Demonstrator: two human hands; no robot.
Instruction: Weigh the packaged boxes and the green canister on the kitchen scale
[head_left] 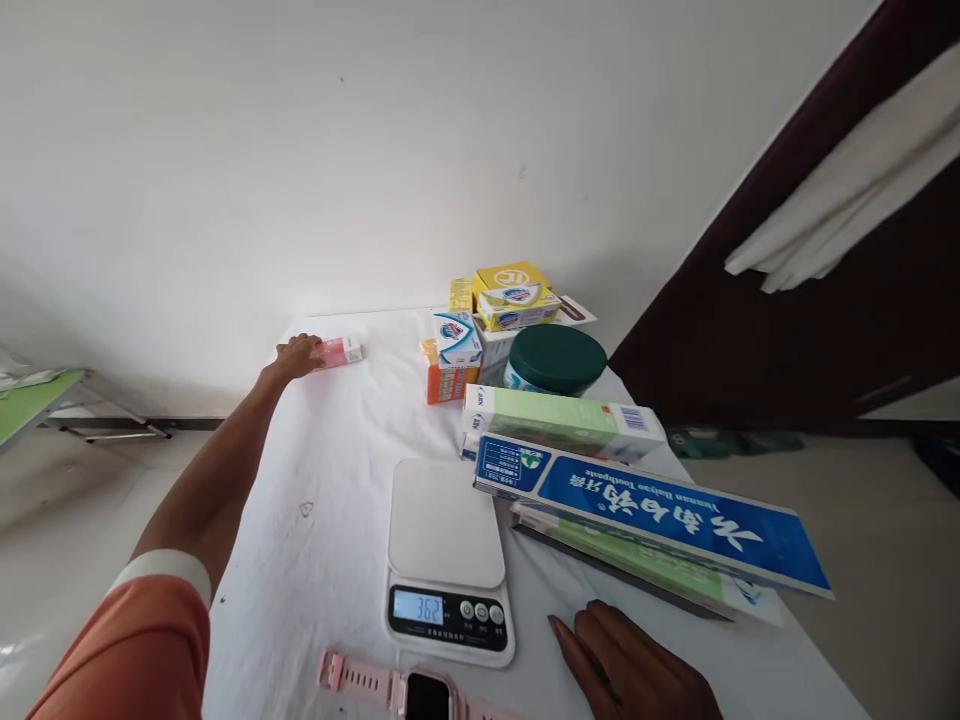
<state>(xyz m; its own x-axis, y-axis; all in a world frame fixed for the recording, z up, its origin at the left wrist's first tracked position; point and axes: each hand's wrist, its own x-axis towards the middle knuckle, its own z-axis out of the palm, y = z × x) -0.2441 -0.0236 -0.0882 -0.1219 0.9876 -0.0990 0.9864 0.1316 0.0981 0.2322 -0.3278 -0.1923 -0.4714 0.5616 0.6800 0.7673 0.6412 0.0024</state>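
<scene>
My left hand (300, 355) reaches to the far left corner of the table, its fingers closed around one end of a small pink-and-white box (337, 352) that lies there. My right hand (637, 665) rests near the front right, loosely bent with thumb and fingers a little apart, holding nothing. Left of it stands a white digital scale (448, 525) with a bare plate; its lit display reads 362. A pink-strapped watch (427, 692) lies in front of the scale. Just beyond my right hand is a blue toothpaste box (637, 505).
Green-and-white boxes (562, 418) lie beside and under the blue one. Behind are a tub with a dark green lid (559, 355), an orange box (448, 384), a white-and-blue soap box (457, 340) and yellow boxes (517, 300). The white-covered table (330, 450) meets a wall.
</scene>
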